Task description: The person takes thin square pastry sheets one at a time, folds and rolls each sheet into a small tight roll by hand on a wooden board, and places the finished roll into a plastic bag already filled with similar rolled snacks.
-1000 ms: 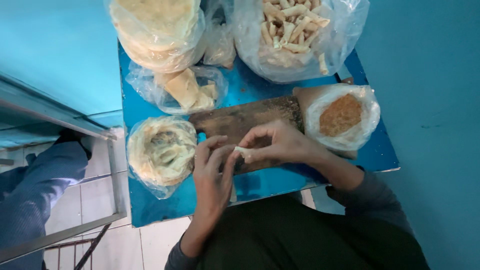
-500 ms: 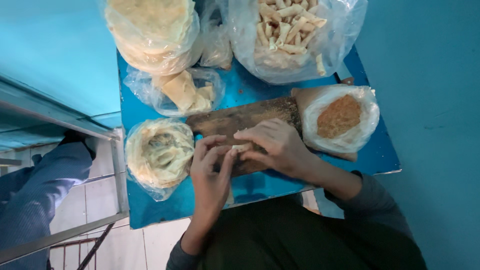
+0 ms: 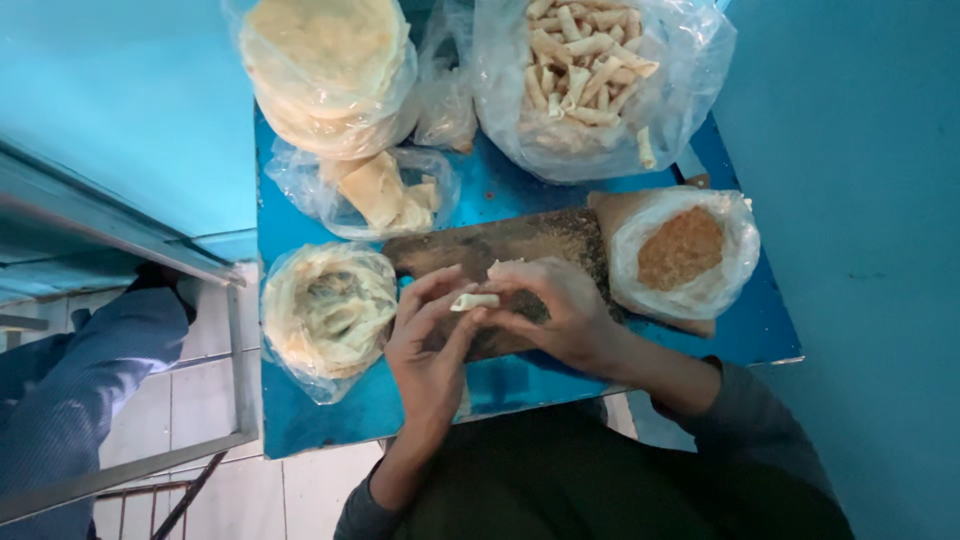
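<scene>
At frame centre both the left hand and right hand pinched one half-rolled pastry roll over the wooden board, while many finished rolls filled the upper-right bag and wrappers remained upper left.

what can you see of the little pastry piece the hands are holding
The pastry piece is a small, pale cream strip of thin dough, looking soft and folded or partly rolled, lying roughly level. It is pinched between the fingers of the left hand and the right hand, which cover its ends, so its full shape cannot be told. It is held just above the dark wooden board on the blue table, not resting on it. Whether it holds filling cannot be seen.
</scene>
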Motion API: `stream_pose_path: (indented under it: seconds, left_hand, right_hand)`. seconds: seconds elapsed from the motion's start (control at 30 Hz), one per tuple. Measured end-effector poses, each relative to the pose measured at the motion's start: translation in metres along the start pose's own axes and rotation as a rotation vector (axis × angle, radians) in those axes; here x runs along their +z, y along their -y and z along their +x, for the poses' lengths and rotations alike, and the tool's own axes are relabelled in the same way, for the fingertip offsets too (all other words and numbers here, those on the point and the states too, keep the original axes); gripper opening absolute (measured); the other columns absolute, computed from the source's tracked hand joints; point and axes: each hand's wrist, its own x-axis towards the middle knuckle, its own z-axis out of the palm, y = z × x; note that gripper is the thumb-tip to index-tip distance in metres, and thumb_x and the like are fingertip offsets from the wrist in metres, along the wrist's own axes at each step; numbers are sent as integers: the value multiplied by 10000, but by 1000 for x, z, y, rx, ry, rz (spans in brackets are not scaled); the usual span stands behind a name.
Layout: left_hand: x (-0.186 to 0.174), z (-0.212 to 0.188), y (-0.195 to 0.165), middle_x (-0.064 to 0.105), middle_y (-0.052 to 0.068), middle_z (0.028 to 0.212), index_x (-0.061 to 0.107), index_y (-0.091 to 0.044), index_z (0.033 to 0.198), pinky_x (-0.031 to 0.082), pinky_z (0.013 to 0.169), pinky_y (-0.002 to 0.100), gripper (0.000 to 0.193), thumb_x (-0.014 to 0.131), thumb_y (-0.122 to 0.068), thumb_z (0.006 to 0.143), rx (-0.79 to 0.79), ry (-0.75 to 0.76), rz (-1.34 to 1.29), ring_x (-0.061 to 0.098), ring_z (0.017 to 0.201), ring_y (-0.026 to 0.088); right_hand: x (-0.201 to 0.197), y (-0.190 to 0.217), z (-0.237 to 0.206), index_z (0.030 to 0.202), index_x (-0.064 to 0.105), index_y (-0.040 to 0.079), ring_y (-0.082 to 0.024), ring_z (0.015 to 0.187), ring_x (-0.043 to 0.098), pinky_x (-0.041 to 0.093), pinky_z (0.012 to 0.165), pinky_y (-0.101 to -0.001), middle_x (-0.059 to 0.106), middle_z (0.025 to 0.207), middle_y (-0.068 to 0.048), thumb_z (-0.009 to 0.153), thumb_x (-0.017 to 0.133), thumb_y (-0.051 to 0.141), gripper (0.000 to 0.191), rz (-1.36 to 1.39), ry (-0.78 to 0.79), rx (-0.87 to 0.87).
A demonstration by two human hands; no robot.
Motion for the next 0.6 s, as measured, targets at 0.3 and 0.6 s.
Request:
stream_pose_path:
  seconds: [0.3, 0.6]
  left_hand:
    - [-27, -2, -16, 646, 77, 1234, 635, 5, 1385, 499, 949, 256, 360, 610, -1, 1026, -244, 159, -206, 615, 1103, 141]
    - [-26, -6, 1, 715, 128, 1109, 540, 27, 1286, 599, 891, 321, 316, 623, 21, 982, -473, 232, -465, 738, 1017, 202]
  right_hand:
    - [-25, 8, 13, 1285, 591, 52, -139, 1040, 733, 601, 933, -320, 746, 1217, -87, 887, 811, 114, 459, 373, 38, 310]
    - [-18, -4, 13, 1262, 603, 46, -186, 1130, 715, 587, 989, -359, 740, 1176, -128, 938, 720, 35, 344, 990, 226, 647]
